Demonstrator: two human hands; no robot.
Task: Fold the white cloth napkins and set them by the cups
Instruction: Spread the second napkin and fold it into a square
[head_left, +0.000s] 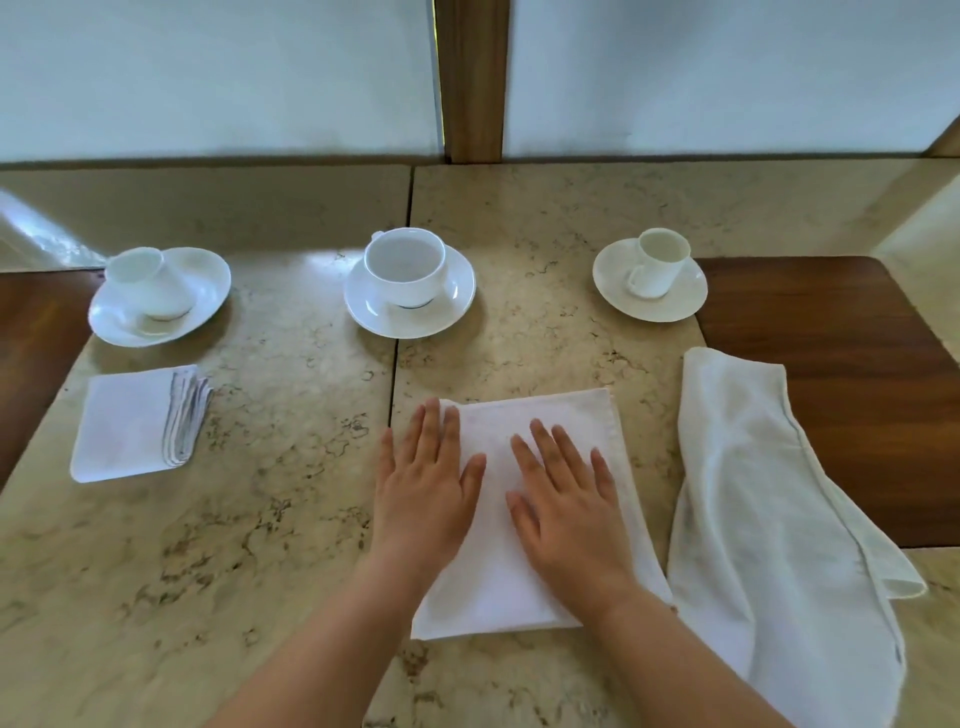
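Fingers (441, 431) are spread flat and nothing is gripped: the left hand (426, 488) and right hand (566, 499) are pressed on the half-folded napkin (540, 525), near centre. Creases are best smoothed outward — evenly. A finished napkin (130, 423) lies left; an unfolded cloth (769, 509) crowds the right edge — below three cups (405, 267).

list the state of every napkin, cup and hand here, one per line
left napkin: folded small, lying before the left cup
middle napkin: partly folded, flat under both hands
right napkin: unfolded, rumpled
left cup: upright on saucer
middle cup: upright, empty, on saucer
right cup: upright on saucer
left hand: open, palm down
right hand: open, palm down
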